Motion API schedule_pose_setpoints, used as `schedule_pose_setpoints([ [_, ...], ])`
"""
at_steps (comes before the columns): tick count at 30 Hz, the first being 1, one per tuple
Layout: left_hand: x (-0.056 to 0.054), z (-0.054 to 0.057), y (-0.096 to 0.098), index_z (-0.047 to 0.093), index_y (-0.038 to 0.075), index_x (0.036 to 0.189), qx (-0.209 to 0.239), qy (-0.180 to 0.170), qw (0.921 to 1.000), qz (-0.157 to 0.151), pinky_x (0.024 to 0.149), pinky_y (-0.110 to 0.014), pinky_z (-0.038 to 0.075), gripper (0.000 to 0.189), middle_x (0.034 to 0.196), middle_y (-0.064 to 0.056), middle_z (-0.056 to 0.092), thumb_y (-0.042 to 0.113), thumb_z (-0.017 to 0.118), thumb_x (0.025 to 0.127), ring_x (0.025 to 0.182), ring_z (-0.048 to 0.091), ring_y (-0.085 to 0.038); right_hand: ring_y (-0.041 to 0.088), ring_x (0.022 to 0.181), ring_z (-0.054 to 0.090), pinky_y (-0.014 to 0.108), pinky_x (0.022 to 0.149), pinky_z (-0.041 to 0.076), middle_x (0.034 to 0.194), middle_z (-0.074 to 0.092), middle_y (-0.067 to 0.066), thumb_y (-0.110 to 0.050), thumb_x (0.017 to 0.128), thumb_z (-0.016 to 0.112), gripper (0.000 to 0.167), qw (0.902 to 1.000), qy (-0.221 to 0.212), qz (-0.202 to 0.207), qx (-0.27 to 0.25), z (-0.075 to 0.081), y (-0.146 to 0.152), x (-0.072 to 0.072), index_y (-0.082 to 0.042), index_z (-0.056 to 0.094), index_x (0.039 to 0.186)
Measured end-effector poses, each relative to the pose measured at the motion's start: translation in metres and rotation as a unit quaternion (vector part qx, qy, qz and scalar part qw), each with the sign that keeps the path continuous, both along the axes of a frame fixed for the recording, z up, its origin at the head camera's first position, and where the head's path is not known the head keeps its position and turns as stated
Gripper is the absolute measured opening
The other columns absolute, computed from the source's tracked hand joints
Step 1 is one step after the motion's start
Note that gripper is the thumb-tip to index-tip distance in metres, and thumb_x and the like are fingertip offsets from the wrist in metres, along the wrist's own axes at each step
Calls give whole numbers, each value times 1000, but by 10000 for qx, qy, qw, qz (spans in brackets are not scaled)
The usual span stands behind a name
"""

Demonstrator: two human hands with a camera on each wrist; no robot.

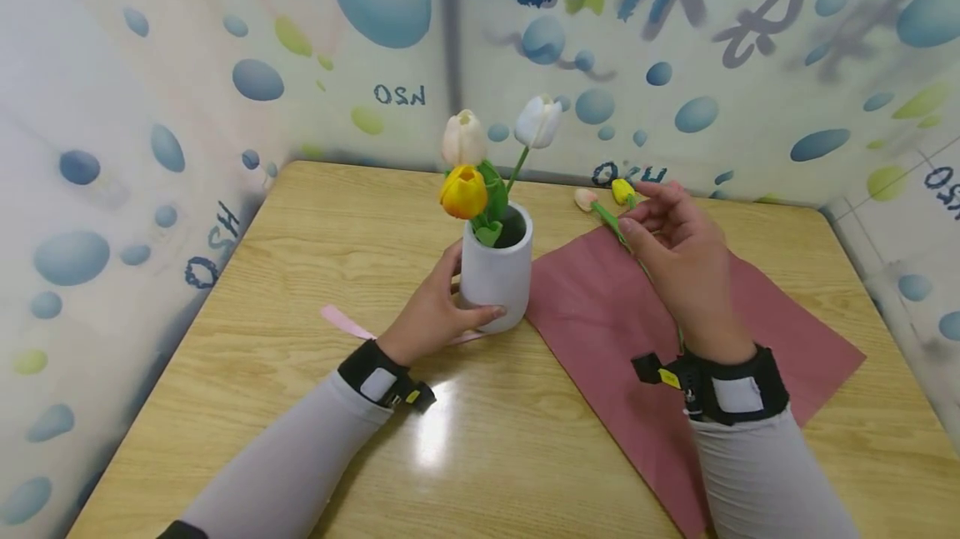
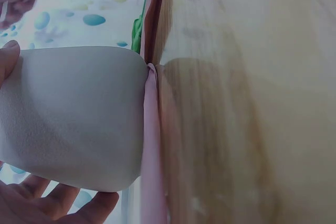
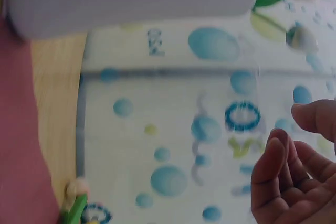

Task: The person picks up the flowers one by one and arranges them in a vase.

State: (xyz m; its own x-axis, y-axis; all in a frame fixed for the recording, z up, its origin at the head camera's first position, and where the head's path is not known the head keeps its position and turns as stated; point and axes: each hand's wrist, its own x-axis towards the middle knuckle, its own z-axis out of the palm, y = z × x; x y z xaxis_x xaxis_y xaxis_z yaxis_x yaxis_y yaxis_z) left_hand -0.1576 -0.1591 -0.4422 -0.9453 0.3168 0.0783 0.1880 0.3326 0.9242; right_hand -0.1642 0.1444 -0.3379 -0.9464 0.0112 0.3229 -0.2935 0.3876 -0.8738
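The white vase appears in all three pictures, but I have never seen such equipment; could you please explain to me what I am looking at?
There is no machine, only a person's two bare hands, with black straps on the wrists. The wide picture is taken from the head; the smaller two are taken from the left and right wrists, so things look turned sideways. The left hand grips the white vase, which holds three tulips. The right hand holds nothing; it is above a dark pink sheet. Also on the wooden table are loose tulips and a pink ribbon.
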Motion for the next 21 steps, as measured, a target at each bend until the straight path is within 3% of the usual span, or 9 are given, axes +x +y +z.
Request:
schedule_pose_setpoints([
  [11,1,0,0,24,37,160,-31,-12,10000,24,115,-57,45,102,152,4,49,33,91,82,139,49,-21,4,82,61,10,67,53,102,60,-13,-24,102,67,49,9940,-545,-871,376,-28,64,-25,-8,54,146],
  [17,1,-1,1,24,37,160,-10,-4,10000,40,116,-57,45,103,153,3,48,32,91,82,141,47,-21,3,79,61,12,67,54,101,59,-12,-36,102,66,54,9877,-891,-1073,710,-40,81,-34,-10,53,147],
  [21,1,-2,2,24,37,160,23,2,10000,10,116,-58,45,103,153,3,48,32,91,82,141,47,-22,3,78,61,14,68,54,105,59,-7,-41,102,63,58,9819,-1342,-1048,830,-49,91,-39,-10,50,150],
])
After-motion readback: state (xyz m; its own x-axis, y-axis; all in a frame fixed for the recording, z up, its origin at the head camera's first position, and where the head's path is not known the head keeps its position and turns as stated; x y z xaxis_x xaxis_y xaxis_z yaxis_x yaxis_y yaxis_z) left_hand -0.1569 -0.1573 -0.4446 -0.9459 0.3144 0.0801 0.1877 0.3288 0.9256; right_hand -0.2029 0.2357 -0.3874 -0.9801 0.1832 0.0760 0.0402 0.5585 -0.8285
